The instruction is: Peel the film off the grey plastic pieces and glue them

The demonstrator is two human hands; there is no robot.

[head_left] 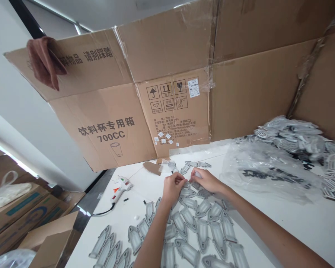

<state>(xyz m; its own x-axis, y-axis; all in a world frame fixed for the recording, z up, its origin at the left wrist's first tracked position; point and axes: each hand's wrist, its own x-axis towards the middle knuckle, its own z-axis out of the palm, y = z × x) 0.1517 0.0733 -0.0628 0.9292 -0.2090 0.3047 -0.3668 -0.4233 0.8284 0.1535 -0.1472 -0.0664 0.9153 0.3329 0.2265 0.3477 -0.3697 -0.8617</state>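
Observation:
My left hand (172, 187) and my right hand (205, 180) meet over the far part of the white table, fingertips pinched close together. What they pinch is too small and covered to make out. Just beneath the fingertips lies a grey bullet-shaped plastic piece (188, 192) with a paler middle. Many alike pieces, such as this grey piece (203, 232), spread over the table below and between my forearms, laid flat. Beyond my hands a few more grey pieces (203, 164) lie near the cardboard.
A white glue gun (122, 188) with a black cord lies left. Torn cardboard (152, 168) is behind it. At right are a clear plastic bag (257, 171) holding black parts and a heap of bagged pieces (296, 136). Cardboard walls (240, 96) enclose the back; boxes (16, 219) stand lower left.

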